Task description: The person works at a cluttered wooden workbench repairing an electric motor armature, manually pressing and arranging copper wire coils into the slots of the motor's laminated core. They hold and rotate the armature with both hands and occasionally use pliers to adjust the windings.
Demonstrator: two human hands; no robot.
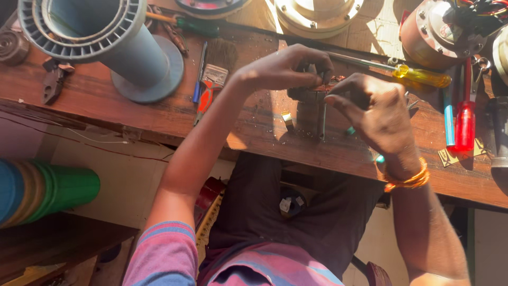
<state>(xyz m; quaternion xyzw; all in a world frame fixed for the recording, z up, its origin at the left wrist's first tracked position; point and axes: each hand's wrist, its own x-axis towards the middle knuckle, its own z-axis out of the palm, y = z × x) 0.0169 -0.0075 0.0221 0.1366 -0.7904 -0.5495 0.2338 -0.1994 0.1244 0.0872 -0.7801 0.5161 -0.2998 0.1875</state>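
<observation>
My left hand [286, 68] reaches over the wooden workbench [159, 114] with its fingers pinched on a small dark metal part [307, 94]. My right hand [377, 112], with an orange bangle on the wrist, is curled at the same part from the right, fingers closed on it. A thin metal rod [324, 119] hangs down between both hands. How exactly the part is built is hidden by my fingers and deep shadow.
A big grey-blue plastic spool [119, 42] stands at the bench's left. A paintbrush [216, 71], a yellow-handled screwdriver [418, 76], red and blue-handled screwdrivers [464, 124], and a copper-coloured motor housing [434, 32] lie around. Stacked green and blue cups [47, 188] sit lower left.
</observation>
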